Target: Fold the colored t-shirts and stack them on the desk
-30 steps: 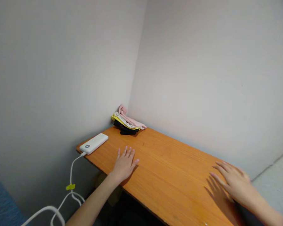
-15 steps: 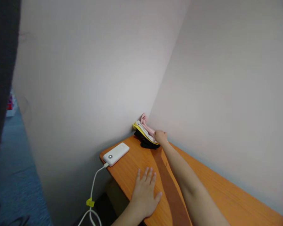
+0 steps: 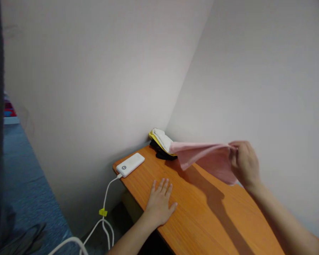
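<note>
A pink cloth [image 3: 207, 156] hangs in the air from my right hand [image 3: 246, 164], whose fingers are pinched on its right end. The cloth trails to the left, its far end overlapping a small pile in my view. That pile holds a white cloth [image 3: 162, 139], a yellow cloth [image 3: 152, 136] and black fabric [image 3: 161, 153], in the corner of the wooden table [image 3: 191, 209]. Palm down near the front edge, my left hand [image 3: 161, 205] lies flat on the tabletop with its fingers spread.
Left of the pile lies a white power bank [image 3: 130, 164] with a white cable [image 3: 106, 193] running down off the table edge; a yellow tag [image 3: 103, 212] is on the cable. Pale walls meet behind the table. A blue surface [image 3: 29, 177] is at far left.
My right hand has lifted the pink cloth off the pile and drawn it to the right, stretching it out. My left hand has stayed flat on the table.
</note>
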A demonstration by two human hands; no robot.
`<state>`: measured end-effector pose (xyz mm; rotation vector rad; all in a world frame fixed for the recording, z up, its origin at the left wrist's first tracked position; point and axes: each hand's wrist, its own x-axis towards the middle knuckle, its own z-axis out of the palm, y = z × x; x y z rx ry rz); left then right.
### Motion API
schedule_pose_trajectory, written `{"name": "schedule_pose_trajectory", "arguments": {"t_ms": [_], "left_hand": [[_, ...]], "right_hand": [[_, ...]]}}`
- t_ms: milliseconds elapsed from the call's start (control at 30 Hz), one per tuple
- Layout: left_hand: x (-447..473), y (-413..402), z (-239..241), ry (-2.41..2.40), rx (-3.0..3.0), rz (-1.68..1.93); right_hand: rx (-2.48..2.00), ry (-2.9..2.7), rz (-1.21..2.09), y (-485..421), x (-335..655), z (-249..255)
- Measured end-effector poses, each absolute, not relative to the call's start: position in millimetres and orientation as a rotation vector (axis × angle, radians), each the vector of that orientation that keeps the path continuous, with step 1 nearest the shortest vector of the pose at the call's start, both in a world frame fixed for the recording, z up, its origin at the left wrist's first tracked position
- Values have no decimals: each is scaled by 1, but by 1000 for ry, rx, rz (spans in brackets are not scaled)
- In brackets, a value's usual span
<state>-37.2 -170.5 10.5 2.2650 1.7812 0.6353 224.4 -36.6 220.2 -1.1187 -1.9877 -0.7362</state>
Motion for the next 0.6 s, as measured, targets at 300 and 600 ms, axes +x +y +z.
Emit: {"name": "schedule_pose_trajectory", "arguments": {"t_ms": [300, 600], "left_hand": [[-34, -152, 7, 1820, 2267, 386], [10, -17, 64, 2150, 2451, 483]], "right_hand": [[-1791, -2179, -627, -261, 386, 71], [-1515, -2174, 50, -287, 310, 41]]}}
